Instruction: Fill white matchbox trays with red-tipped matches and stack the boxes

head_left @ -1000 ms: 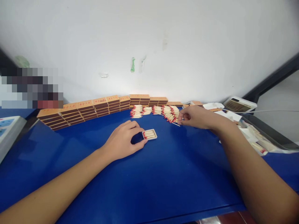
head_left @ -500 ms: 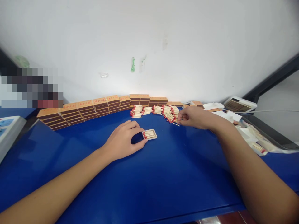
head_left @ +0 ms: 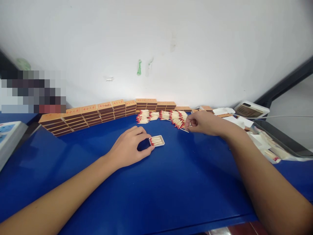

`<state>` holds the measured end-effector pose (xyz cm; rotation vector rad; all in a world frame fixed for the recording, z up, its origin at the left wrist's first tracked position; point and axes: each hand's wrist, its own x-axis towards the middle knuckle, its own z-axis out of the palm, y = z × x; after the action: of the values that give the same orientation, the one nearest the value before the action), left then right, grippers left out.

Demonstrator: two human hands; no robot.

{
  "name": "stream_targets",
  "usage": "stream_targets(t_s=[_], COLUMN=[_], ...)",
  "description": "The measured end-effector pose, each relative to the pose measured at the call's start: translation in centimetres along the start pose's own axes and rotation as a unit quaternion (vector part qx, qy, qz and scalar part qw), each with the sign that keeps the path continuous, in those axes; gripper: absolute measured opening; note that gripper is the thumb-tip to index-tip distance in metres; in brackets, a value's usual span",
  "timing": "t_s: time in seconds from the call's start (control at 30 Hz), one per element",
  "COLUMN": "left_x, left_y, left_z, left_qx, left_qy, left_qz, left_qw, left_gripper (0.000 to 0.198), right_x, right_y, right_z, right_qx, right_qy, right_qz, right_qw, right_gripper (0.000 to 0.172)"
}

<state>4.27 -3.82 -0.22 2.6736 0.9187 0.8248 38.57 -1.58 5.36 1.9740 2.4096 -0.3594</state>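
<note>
The left hand (head_left: 129, 147) pinches the matchbox tray (head_left: 160, 145) by its left end. The right hand (head_left: 202, 122) curls at the far matches (head_left: 179, 119), fingertips indistinct; whether they clasp any, I cannot tell.

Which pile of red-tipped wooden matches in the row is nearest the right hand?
The broad, fanned pile at the row's right end: the bare right hand is at its edge; the other piles lie farther left.

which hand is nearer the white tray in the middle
Left: the left hand holds the tray by its left end; the right hand is farther right, at loose matches.
</note>
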Motion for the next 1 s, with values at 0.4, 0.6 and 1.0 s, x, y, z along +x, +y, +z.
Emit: stream_targets(t_s=[0.4, 0.6, 1.0], left_x=[0.0, 0.0, 0.0], left_y=[-0.1, 0.0, 0.0], left_z=[0.0, 0.0, 0.0], left_qx=[0.0, 0.002, 0.0], left_qy=[-0.004, -0.005, -0.004], left_qz=[-0.003, -0.003, -0.002], left_qw=[1.0, 1.0, 1.0], left_gripper=[0.027, 0.027, 0.028], right_x=[0.2, -0.4, -0.5], right_y=[0.0, -1.3, -1.8], right_z=[0.3, -0.4, -0.5], right_qx=[-0.004, 0.047, 0.045], right_qy=[-0.008, -0.026, -0.047], right_qz=[0.002, -0.01, 0.017], right_qw=[1.0, 0.999, 0.998], right_gripper=[0.009, 0.015, 0.021])
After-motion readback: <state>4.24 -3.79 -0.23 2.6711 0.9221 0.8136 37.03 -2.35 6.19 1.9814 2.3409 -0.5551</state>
